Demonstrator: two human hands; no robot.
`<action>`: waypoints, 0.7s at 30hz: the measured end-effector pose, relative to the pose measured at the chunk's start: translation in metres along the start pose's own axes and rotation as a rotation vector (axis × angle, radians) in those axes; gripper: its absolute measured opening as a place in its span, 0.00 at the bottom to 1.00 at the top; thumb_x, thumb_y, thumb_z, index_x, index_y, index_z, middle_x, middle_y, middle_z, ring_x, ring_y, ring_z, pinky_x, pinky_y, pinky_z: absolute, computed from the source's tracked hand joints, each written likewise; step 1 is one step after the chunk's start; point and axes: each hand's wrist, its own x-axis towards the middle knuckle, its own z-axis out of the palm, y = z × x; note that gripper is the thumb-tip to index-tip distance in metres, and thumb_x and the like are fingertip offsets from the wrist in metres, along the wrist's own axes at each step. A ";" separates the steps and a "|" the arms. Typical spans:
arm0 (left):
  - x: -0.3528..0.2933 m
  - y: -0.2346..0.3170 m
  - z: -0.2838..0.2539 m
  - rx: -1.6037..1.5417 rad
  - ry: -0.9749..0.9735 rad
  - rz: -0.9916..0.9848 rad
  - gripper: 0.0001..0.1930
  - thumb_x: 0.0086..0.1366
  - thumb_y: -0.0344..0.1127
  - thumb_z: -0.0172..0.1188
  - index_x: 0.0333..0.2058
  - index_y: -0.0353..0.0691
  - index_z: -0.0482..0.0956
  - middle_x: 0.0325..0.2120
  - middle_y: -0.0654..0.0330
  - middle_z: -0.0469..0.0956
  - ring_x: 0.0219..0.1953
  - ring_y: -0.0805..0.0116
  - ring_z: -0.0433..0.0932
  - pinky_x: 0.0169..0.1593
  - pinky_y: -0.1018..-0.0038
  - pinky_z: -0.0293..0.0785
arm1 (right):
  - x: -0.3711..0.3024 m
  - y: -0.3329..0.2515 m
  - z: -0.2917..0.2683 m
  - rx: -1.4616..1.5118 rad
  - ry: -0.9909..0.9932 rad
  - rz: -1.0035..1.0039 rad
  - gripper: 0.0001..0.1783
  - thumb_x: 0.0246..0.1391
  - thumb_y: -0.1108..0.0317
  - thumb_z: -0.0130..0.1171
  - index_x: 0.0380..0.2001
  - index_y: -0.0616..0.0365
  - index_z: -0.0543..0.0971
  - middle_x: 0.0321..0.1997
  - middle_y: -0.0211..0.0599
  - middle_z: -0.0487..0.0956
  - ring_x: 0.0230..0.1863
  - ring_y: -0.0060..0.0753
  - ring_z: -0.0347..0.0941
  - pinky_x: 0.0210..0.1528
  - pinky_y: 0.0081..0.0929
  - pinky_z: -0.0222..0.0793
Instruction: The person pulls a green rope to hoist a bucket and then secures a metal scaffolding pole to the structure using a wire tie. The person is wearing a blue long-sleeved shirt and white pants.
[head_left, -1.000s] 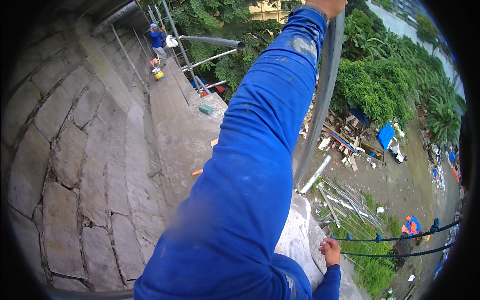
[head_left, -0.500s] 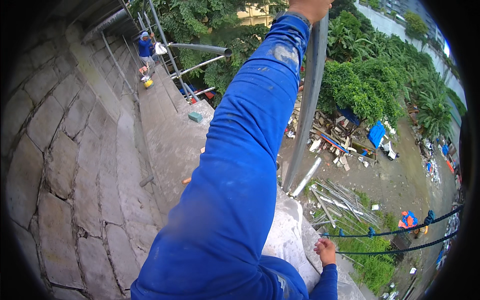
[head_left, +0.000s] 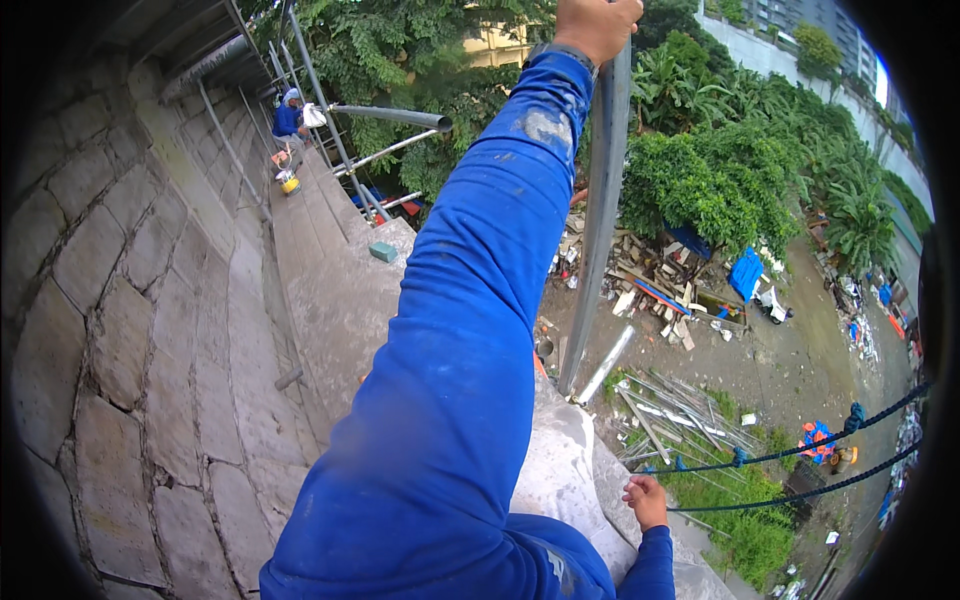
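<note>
My left arm, in a blue sleeve, reaches up across the middle. At the top edge my left hand is closed round the upper part of a grey metal pole, which slants down to the ledge. Low on the right, my right hand has its fingers curled in. Beside it runs a dark blue knotted rope in two strands; the lower strand meets the edge of the hand. Whether the fingers grip it I cannot tell.
A stone block wall rises on the left, beside a narrow concrete ledge. Along the ledge are a green block, a yellow can, scaffold pipes and a crouching person. Far below on the right lie wood scraps and metal tubes.
My left hand and the pole have shifted slightly left in the picture, with more of the hand showing. The person on the ledge has gone from upright to crouching. My right hand has barely moved.
</note>
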 end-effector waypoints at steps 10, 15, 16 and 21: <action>0.004 -0.003 -0.004 0.155 0.044 -0.009 0.27 0.55 0.41 0.67 0.51 0.36 0.72 0.41 0.46 0.81 0.44 0.50 0.82 0.51 0.61 0.76 | 0.007 -0.008 0.008 -0.015 -0.005 0.002 0.14 0.60 0.68 0.58 0.46 0.64 0.78 0.37 0.38 0.84 0.31 0.28 0.81 0.32 0.25 0.73; 0.002 0.001 -0.002 0.135 0.042 -0.051 0.28 0.54 0.41 0.66 0.51 0.35 0.72 0.41 0.45 0.81 0.44 0.50 0.82 0.51 0.61 0.76 | 0.008 -0.008 0.006 -0.019 0.011 -0.018 0.14 0.59 0.69 0.58 0.46 0.63 0.78 0.37 0.38 0.84 0.31 0.29 0.82 0.31 0.24 0.73; 0.001 0.002 -0.002 0.148 0.041 -0.066 0.28 0.54 0.40 0.66 0.51 0.34 0.72 0.41 0.45 0.81 0.44 0.50 0.81 0.50 0.61 0.76 | 0.008 -0.007 0.007 -0.020 0.016 -0.028 0.13 0.59 0.69 0.58 0.46 0.63 0.78 0.37 0.38 0.84 0.31 0.29 0.82 0.31 0.24 0.73; 0.008 -0.016 -0.002 0.014 0.033 0.062 0.27 0.54 0.38 0.65 0.52 0.31 0.71 0.41 0.45 0.80 0.44 0.51 0.81 0.49 0.62 0.77 | 0.007 -0.005 0.008 -0.023 0.016 -0.058 0.13 0.59 0.69 0.58 0.45 0.64 0.78 0.37 0.39 0.84 0.31 0.29 0.82 0.31 0.23 0.73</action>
